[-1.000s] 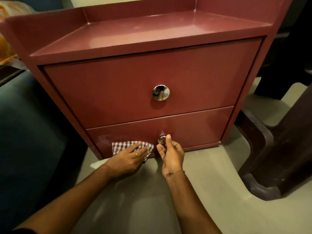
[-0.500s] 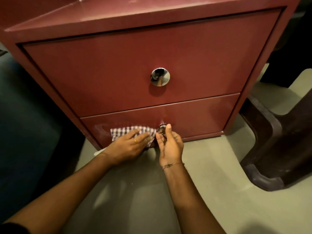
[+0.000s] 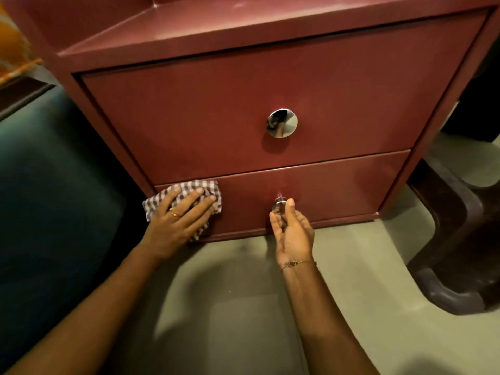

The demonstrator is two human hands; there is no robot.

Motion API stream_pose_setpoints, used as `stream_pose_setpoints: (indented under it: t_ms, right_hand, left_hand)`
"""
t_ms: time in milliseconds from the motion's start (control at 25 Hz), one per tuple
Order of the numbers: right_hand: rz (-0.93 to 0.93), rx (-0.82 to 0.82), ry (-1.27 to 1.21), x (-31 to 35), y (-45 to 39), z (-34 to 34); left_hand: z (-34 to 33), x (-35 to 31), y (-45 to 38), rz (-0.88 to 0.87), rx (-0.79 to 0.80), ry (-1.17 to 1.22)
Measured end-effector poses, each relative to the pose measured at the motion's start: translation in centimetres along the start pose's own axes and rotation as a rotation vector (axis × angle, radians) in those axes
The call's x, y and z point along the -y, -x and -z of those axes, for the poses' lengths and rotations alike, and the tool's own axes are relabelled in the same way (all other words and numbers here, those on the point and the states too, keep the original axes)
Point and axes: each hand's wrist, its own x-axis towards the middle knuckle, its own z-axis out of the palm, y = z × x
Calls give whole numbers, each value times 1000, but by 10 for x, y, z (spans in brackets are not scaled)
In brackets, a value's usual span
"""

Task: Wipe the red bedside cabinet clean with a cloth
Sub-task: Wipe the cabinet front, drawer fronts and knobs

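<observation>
The red bedside cabinet (image 3: 216,112) fills the upper view, with two drawers, each carrying a round chrome knob. My left hand (image 3: 178,220) lies flat on a checked purple-and-white cloth (image 3: 189,189), pressing it against the left end of the lower drawer front (image 3: 338,190). My right hand (image 3: 292,231) is at the lower drawer's small knob (image 3: 280,204), thumb and fingers pinching around it. The larger knob (image 3: 282,123) of the upper drawer is untouched.
A dark teal upholstered surface (image 3: 54,198) stands close to the cabinet's left side. A dark brown plastic chair leg (image 3: 460,253) curves over the grey-green floor (image 3: 230,307) at the right. Orange fabric (image 3: 13,50) shows at the upper left.
My left hand has slid the cloth to the left and up along the lower drawer front, away from the knob. My right hand stays at the knob. The view has shifted right.
</observation>
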Motion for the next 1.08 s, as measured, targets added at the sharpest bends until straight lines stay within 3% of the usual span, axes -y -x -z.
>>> stream_pose_setpoints:
  t_ms: [160,240,400,480,600,680,800,960,1000,1080]
  right_hand:
    - [-21,-12,-35,1,4,-2]
    - [-22,-21,-29,3,4,-3]
    - [-19,-16,-14,3,4,-2]
    - [-20,-11,0,3,3,-1]
    - [-33,6,7,4,3,0]
    - [-25,18,9,5,1,0]
    - [-1,16,-2,4,-1,0]
    - [-10,16,-1,1,-2,3]
    - [-8,23,-1,2,-2,2]
    - [2,24,3,3,-3,3]
  left_hand:
    - [1,-12,25,-184,107,74]
    - [11,-12,15,-111,104,126]
    - [10,-1,-9,231,-5,88]
    - [3,-11,7,186,42,69]
    - [3,-38,39,52,243,92]
    - [9,-35,32,174,264,87]
    - [15,-14,8,467,89,62]
    - [16,-37,27,313,170,123]
    - [18,-38,28,367,165,148]
    - [26,-29,8,676,-19,194]
